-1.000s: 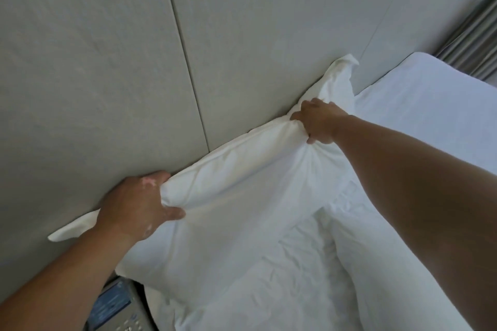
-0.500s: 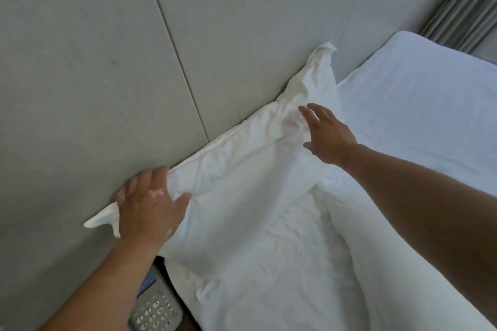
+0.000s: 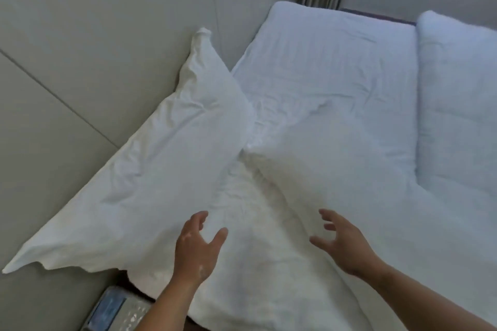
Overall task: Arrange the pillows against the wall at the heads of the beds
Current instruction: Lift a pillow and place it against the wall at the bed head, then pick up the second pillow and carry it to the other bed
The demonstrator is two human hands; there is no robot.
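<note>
At the bottom edge a phone-like device with a keypad [image 3: 113, 312] lies beside the bed. Above it, the left hand [image 3: 197, 247] and right hand [image 3: 343, 246] hover over the rumpled white duvet [image 3: 269, 223], both empty with fingers spread. The pillow [image 3: 166, 158] leans against the grey panelled wall [image 3: 80, 35] at the head of the near bed, its far corner poking up and its near corner trailing past the mattress edge. To finish well, I would tuck that loose corner and square the pillow to the wall. Farther off, the second bed [image 3: 457, 94] lies alongside; whether it has a pillow is out of view.
</note>
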